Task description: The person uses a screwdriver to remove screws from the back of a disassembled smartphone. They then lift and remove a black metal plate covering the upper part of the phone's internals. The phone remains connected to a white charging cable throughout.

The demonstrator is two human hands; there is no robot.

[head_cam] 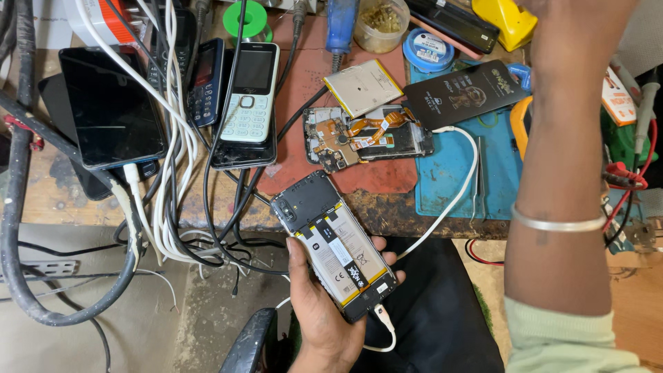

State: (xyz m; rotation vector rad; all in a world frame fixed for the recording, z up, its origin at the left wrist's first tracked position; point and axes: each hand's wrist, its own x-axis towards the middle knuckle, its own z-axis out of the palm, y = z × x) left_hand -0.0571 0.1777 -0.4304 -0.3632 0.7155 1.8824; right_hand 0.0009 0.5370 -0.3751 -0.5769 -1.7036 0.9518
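My left hand [321, 318] grips an opened smartphone [335, 252] from below, held over my lap at the bench's front edge. Its back cover is off, so the battery and black inner frame show. A white cable [452, 186] is plugged into its lower end and loops up over the blue mat [442, 179]. My right forearm [563, 159], with a silver bangle and a pale green sleeve, rises at the right. The right hand itself passes out of the top edge.
On the red mat [304, 83] lie a stripped phone [366, 138] and a loose battery [362, 86]; a black back cover [466, 93] lies beside them. Keypad phones [248, 90], a black smartphone [110, 103] and tangled cables [173, 207] fill the left. Tweezers [478, 179] rest on the blue mat.
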